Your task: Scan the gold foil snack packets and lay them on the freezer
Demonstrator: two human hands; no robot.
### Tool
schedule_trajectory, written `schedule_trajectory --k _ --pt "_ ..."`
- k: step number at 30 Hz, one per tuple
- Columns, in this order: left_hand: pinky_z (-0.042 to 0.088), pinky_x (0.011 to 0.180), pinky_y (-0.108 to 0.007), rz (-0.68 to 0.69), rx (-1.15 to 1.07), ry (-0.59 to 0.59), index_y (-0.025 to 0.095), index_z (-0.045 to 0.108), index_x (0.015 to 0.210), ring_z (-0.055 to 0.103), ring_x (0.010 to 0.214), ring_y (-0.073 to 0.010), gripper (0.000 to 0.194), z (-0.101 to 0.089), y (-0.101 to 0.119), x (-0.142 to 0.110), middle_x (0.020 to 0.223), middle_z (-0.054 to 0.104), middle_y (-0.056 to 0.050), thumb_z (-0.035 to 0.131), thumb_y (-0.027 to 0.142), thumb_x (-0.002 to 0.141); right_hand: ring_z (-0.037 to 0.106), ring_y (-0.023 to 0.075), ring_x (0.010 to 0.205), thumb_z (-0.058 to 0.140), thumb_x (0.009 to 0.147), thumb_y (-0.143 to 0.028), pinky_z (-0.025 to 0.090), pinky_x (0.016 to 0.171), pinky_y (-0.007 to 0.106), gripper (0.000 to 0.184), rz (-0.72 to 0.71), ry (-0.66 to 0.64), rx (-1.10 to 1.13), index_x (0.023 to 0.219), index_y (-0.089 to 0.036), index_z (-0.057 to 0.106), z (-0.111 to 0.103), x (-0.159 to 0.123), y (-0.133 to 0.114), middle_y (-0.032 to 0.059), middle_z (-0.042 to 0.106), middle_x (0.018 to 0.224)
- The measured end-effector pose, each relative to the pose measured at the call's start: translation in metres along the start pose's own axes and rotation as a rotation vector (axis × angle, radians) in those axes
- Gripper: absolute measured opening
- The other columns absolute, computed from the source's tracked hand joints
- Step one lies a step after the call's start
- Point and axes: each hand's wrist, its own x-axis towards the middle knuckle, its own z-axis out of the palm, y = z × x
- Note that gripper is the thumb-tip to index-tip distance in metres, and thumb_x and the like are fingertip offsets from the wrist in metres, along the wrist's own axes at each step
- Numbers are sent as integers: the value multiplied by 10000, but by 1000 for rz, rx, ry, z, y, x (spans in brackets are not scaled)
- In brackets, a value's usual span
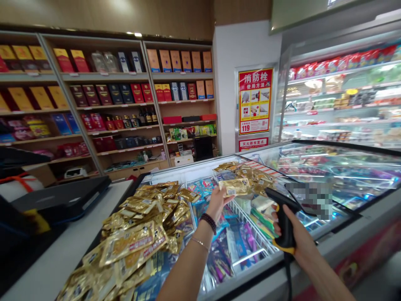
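Observation:
My left hand (pixel 218 202), with a dark bead bracelet and a thin chain at the wrist, pinches the near end of a gold foil packet (pixel 235 187). In my right hand (pixel 296 234) is a black and yellow barcode scanner (pixel 285 223), its head turned left toward the packet and its cable hanging down. Left of my left arm, a large heap of gold foil packets (pixel 138 234) covers the glass top of the chest freezer (pixel 316 246). Beyond the held packet lies a smaller pile of similar packets (pixel 255 173).
Under the glass, a white wire basket (pixel 247 223) divides colourful frozen packs. A counter (pixel 34 267) with a black device (pixel 62 196) stands at left. Shelves of boxed goods (pixel 105 94) line the back wall, and a lit refrigerated display (pixel 341 98) is at right.

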Motion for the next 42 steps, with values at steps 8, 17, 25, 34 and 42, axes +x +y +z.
schedule_trajectory --k 8,17,25,34,42 --pt "678 1156 -557 -54 -116 42 202 738 1150 894 1068 -292 237 -22 19 -14 1206 874 -130 751 431 1090 535 150 444 887 762 -851 462 435 281 673 -144 -158 -465 934 -219 734 59 -54 5 -31 617 577" --pt "643 1204 -535 -69 -187 93 194 700 1206 888 1078 -277 166 -40 16 -23 1193 841 -119 652 342 1147 568 184 443 762 863 -799 475 508 321 536 -278 -157 -812 841 -275 654 73 -89 9 -32 603 498" --pt "660 1178 -544 -63 -182 140 241 664 1230 879 1064 -266 308 -55 10 -19 1201 781 -77 817 447 1062 594 212 453 738 851 -870 482 510 351 599 -251 -197 -890 836 -274 672 64 -84 15 -4 622 503" --pt "636 1210 -582 -59 -181 141 230 647 1166 874 1100 -288 330 -55 7 -20 1195 812 -98 843 464 1040 598 214 463 764 835 -868 494 516 346 603 -231 -195 -850 809 -272 675 72 -91 15 2 617 503" --pt "651 1196 -557 -59 -195 153 217 665 1169 878 1129 -301 278 -52 9 -21 1148 840 -104 772 463 1096 575 190 462 750 868 -831 466 516 331 577 -218 -176 -828 811 -260 682 74 -96 15 -6 616 513"
